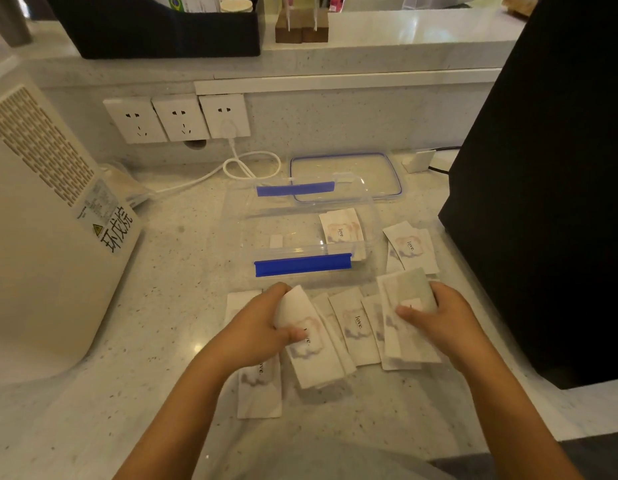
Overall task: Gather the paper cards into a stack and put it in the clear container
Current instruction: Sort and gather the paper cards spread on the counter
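Note:
White paper cards printed with "love" lie scattered on the pale stone counter in front of the clear container (300, 220), which has blue clips on its near and far sides. My left hand (262, 323) grips a small bunch of cards (311, 351) by its upper end. My right hand (435, 320) holds another few cards (404, 320), thumb on top. One card (358, 327) lies flat between my hands, another (261, 389) under my left wrist. Two cards (411, 247) rest right of the container, and one card (342, 230) shows at its right end.
The container's clear lid (349, 178) with a blue seal lies just behind it. A large white appliance (41, 244) stands at the left, a black box (550, 188) at the right. A white cable (245, 164) runs from the wall sockets (179, 119).

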